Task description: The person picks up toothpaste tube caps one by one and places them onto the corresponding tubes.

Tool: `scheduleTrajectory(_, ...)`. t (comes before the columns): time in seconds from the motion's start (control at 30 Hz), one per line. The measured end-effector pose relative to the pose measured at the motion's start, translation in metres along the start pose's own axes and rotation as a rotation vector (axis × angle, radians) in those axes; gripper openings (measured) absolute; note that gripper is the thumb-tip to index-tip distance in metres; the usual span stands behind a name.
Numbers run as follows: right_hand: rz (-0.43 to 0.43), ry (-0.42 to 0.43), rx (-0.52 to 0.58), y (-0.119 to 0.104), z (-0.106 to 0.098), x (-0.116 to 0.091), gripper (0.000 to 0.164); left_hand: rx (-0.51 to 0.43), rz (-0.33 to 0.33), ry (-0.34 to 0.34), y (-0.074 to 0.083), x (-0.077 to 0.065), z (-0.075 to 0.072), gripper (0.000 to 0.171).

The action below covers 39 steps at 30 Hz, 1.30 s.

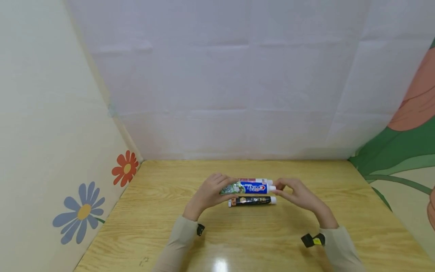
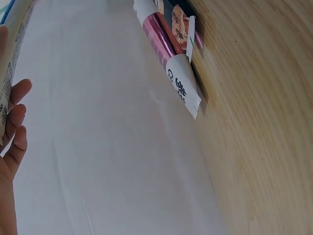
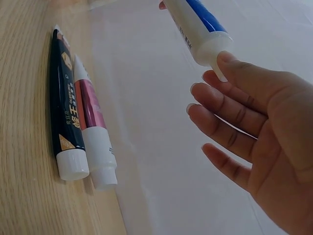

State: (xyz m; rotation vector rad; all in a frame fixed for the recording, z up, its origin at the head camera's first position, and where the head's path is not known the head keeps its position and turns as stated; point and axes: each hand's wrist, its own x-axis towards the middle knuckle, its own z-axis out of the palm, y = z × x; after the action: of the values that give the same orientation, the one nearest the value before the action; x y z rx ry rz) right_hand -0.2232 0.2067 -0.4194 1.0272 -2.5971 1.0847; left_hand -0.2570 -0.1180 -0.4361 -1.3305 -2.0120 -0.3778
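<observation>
A blue and green toothpaste tube (image 1: 253, 187) is held up over the table, roughly level, its white cap (image 1: 272, 188) facing right. My left hand (image 1: 211, 192) grips its tail end; in the left wrist view the curled fingers (image 2: 18, 115) show against the tube's pale back. At the other end, my right hand (image 1: 301, 193) pinches the cap between thumb and forefinger, its remaining fingers spread. Below on the table lies a black toothpaste tube (image 3: 66, 98) with a white cap. Beside it is a pink and white tube (image 3: 93, 105), partly covered in the head view by the held one.
The wooden table (image 1: 163, 211) meets a white sheet (image 1: 217, 94) hanging at its back. Painted flowers decorate the left wall (image 1: 40, 132). A green and pink mural (image 1: 408, 151) stands at the right. Dark wrist straps (image 1: 312, 240) hang below the sleeves.
</observation>
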Motion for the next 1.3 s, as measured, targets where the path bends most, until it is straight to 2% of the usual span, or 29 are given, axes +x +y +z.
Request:
scheduleTrajectory(0.4,0.033,-0.036,-0.019,0.002,0.002,-0.005,0.009,0.009,0.034,-0.049,0.001,-0.007,0.004,0.059)
scheduleTrajectory(0.77,0.045,-0.083,-0.024,0.011,0.004,-0.012,0.011,0.005,0.056,-0.092,0.0,-0.012,0.008,0.056)
scheduleTrajectory(1.1,0.111,-0.131,-0.03,0.016,0.007,-0.018,0.017,0.095,0.059,-0.12,0.004,-0.017,0.013,0.058)
scheduleTrajectory(1.3,0.094,-0.139,-0.028,0.019,0.009,-0.021,0.014,0.097,0.057,-0.133,0.006,-0.019,0.015,0.058)
